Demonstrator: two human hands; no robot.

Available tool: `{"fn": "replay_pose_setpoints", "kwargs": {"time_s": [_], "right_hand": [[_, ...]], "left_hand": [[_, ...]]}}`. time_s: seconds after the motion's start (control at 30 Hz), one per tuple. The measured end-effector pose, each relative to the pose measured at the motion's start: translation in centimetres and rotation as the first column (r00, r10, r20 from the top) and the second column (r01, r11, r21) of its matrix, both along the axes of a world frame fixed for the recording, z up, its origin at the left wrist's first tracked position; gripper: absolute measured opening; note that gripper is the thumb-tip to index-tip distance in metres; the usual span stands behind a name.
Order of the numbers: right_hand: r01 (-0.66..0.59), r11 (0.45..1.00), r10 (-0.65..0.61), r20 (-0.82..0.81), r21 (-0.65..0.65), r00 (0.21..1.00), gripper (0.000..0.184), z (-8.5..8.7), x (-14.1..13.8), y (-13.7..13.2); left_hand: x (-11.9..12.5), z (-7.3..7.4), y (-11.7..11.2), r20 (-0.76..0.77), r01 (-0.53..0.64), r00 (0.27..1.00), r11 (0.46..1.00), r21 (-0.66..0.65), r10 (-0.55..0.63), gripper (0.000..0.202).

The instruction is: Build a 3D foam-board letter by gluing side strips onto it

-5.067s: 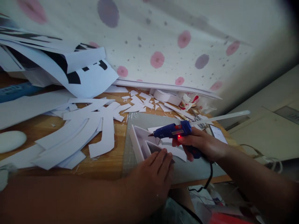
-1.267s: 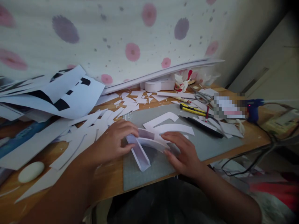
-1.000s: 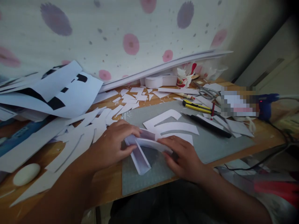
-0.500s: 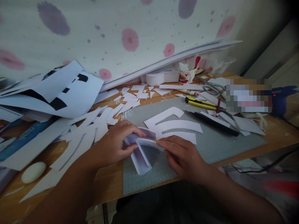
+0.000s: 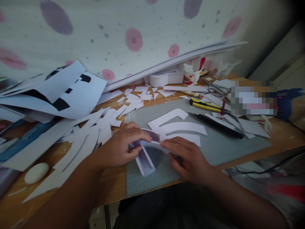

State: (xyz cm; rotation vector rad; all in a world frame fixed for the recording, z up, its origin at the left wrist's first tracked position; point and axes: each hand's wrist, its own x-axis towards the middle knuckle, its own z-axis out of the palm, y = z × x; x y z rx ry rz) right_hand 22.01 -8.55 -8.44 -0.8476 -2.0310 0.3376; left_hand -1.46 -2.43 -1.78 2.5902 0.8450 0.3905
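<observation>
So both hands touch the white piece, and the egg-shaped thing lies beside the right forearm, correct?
No: the head view shows the egg-shaped thing beside the left forearm. Left hand and right hand do touch the white piece.

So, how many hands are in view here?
2: the left hand grips the white channel piece, and the right hand holds the curved white strip. No other hands show.

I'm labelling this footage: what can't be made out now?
In the head view:
Part of the curved strip: hidden behind the right hand.
Part of the white frame: covered by the left hand.
Whatever the pixel blocks cover.
Cord from the glue gun: cut off by the right edge.
</observation>
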Motion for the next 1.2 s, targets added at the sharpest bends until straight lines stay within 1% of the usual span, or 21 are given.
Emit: {"fn": "replay_pose_setpoints", "kwargs": {"time_s": [0.1, 0.23, 0.37, 0.5, 0.6, 0.67, 0.77, 0.87, 0.93, 1.03, 1.1, 1.2], "right_hand": [[0.002, 1.000, -0.001, 0.011, -0.009, 1.000, 0.042, 0.0, 0.0, 0.0], [0.011, 1.000, -0.011, 0.002, 0.008, 1.000, 0.042, 0.0, 0.0, 0.0], [0.016, 1.000, -0.016, 0.001, 0.009, 1.000, 0.045, -0.1, 0.0, 0.0], [0.006, 1.000, -0.005, -0.026, 0.015, 1.000, 0.047, 0.3, 0.1, -0.1], [-0.014, 1.000, 0.017, -0.118, 0.027, 0.993, 0.041, 0.7, 0.6, -0.3], [0.037, 0.999, -0.034, -0.228, 0.009, 0.973, 0.034, 0.7, 1.1, -0.5], [0.134, 0.988, -0.154, -0.381, -0.077, 0.912, 0.022, 0.2, 1.6, -0.6], [0.162, 0.980, -0.196, -0.446, -0.115, 0.873, 0.013, -0.2, 1.9, -0.7], [0.168, 0.981, -0.193, -0.400, -0.096, 0.896, 0.011, -0.2, 2.0, -0.8], [0.127, 0.989, -0.141, -0.214, -0.077, 0.967, 0.010, 0.2, 2.2, -1.1], [0.076, 0.995, -0.083, -0.107, -0.068, 0.991, 0.016, 0.3, 2.4, -1.3], [0.037, 0.999, -0.038, -0.020, -0.040, 0.999, 0.032, 0.3, 2.4, -1.4]], "left_hand": [[0.0, -0.1, 0.2, 0.014, 0.030, 0.999, 0.999, 0.031, -0.030, 0.033], [-0.1, -0.3, 0.3, 0.020, 0.045, 0.999, 0.999, 0.025, -0.045, 0.034], [-0.1, -0.3, 0.4, 0.005, 0.067, 0.998, 0.997, 0.038, -0.067, 0.033], [-0.1, -0.2, 0.4, -0.004, 0.053, 0.999, 0.998, 0.045, -0.053, 0.032], [-0.1, -0.1, 0.3, -0.012, 0.053, 0.999, 0.998, 0.044, -0.053, 0.030], [-0.1, -0.1, 0.3, -0.015, 0.057, 0.998, 0.998, 0.042, -0.056, 0.030], [-0.1, -0.1, 0.4, -0.002, 0.067, 0.998, 0.996, 0.056, -0.067, 0.030], [-0.1, -0.2, 0.5, 0.016, 0.072, 0.997, 0.995, 0.071, -0.073, 0.029], [-0.2, -0.4, 0.5, 0.022, 0.068, 0.997, 0.995, 0.070, -0.070, 0.028], [-0.2, -0.5, 0.5, 0.019, 0.057, 0.998, 0.996, 0.070, -0.058, 0.027], [-0.2, -0.4, 0.5, 0.014, 0.053, 0.998, 0.995, 0.080, -0.054, 0.027], [-0.1, -0.4, 0.5, 0.011, 0.056, 0.998, 0.994, 0.096, -0.057, 0.026]]}}
